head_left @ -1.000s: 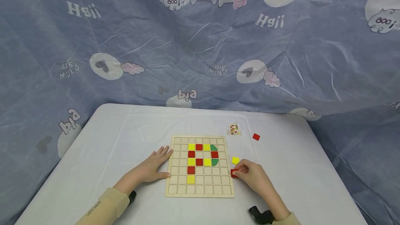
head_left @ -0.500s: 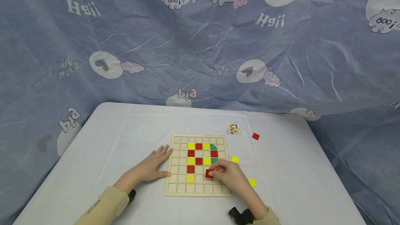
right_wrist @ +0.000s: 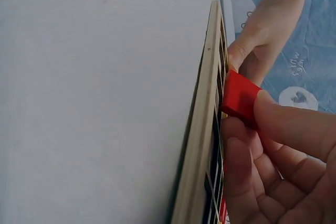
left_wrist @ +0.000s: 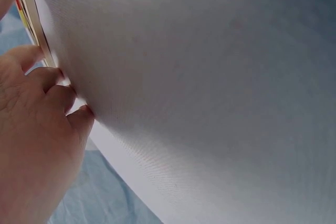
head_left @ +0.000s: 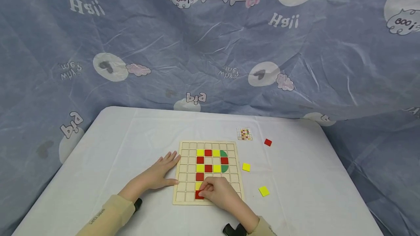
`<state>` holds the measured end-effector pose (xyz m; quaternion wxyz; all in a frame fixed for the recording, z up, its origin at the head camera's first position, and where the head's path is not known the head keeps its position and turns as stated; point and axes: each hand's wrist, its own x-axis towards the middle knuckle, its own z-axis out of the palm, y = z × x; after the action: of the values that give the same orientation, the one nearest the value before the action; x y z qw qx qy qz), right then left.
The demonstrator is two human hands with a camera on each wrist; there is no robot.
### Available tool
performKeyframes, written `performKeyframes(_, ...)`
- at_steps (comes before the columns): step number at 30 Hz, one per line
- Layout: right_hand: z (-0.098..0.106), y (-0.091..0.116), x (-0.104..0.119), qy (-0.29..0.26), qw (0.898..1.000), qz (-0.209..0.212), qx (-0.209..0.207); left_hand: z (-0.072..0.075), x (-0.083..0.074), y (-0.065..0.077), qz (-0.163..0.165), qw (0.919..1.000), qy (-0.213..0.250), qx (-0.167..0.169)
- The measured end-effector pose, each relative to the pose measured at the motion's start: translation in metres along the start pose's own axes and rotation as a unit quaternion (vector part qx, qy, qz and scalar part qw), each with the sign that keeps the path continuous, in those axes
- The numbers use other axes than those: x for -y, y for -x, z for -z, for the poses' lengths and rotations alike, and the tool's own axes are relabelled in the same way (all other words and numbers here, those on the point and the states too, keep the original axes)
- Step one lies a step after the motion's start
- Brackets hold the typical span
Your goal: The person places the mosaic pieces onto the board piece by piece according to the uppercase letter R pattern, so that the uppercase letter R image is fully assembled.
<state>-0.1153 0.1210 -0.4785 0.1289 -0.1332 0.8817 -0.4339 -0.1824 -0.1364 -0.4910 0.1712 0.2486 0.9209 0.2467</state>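
Observation:
A wooden grid board (head_left: 183, 199) lies on the white table, with red, yellow and green tiles set in its cells in the shape of a P. My right hand (head_left: 220, 192) pinches a red square tile (right_wrist: 241, 98) between thumb and fingers. In the head view that tile overlaps the bottom-row cell below the lowest yellow tile (head_left: 198, 185); in the right wrist view it stands tilted at the board's face. My left hand (head_left: 160, 173) rests flat on the table, fingers spread, with fingertips and thumb at the board's left edge.
Right of the board lie two yellow tiles (head_left: 246, 167) and, farther back, a red tile (head_left: 268, 142). A small printed pattern card (head_left: 244, 134) lies behind the board's right corner. A blue patterned cloth (head_left: 210, 46) hangs behind the table.
My right hand has carried the red tile from beside the board's right edge leftward to the bottom row, uncovering a yellow tile on the table. The left hand stays in place.

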Motion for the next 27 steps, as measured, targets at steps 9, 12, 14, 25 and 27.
performKeyframes(9,-0.0053,-0.0006,0.0019,0.023,1.000,-0.005,-0.009,-0.0006,0.0028,-0.0026,0.007,0.9999,-0.009,0.002)
performKeyframes(12,-0.0061,-0.0009,0.0024,0.032,0.999,-0.003,-0.011,-0.0008,0.0033,-0.0028,0.007,0.9999,-0.008,0.002)
performKeyframes(14,-0.0058,-0.0011,0.0028,0.038,0.999,-0.002,-0.009,-0.0012,0.0038,-0.0027,0.007,0.9999,-0.008,0.003)
performKeyframes(25,-0.0023,-0.0029,0.0037,0.063,0.998,0.005,0.003,-0.0019,0.0044,-0.0010,0.001,1.0000,-0.008,0.004)
performKeyframes(27,-0.0044,-0.0027,0.0038,0.070,0.998,0.003,-0.003,-0.0019,0.0042,-0.0007,0.004,1.0000,-0.007,0.004)
